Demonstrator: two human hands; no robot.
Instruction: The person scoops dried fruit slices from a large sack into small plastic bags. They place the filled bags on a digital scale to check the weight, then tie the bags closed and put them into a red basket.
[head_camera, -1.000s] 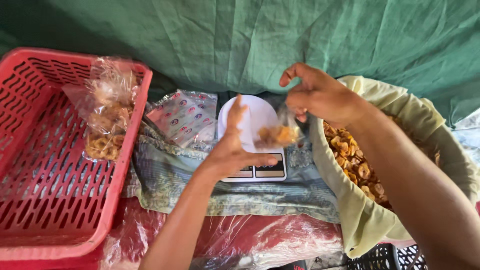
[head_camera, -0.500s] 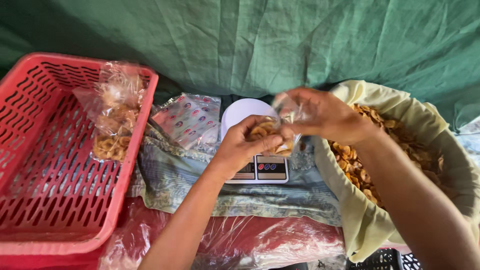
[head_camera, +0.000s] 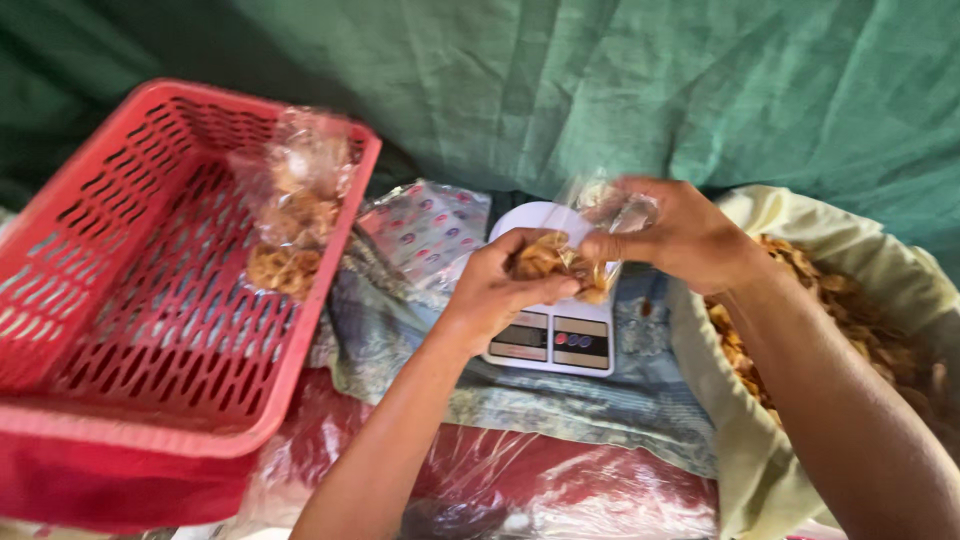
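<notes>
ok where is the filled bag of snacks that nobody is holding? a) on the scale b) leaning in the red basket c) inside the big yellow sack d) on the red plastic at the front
b: the filled clear bag leans against the far right wall of the red basket, apart from both hands.

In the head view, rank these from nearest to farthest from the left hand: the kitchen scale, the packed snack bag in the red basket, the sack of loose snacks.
From the left hand:
1. Kitchen scale, directly under and just right of the hand.
2. Packed snack bag, to the left, leaning inside the red basket.
3. Sack of loose snacks, far right, beyond the right hand.
</notes>
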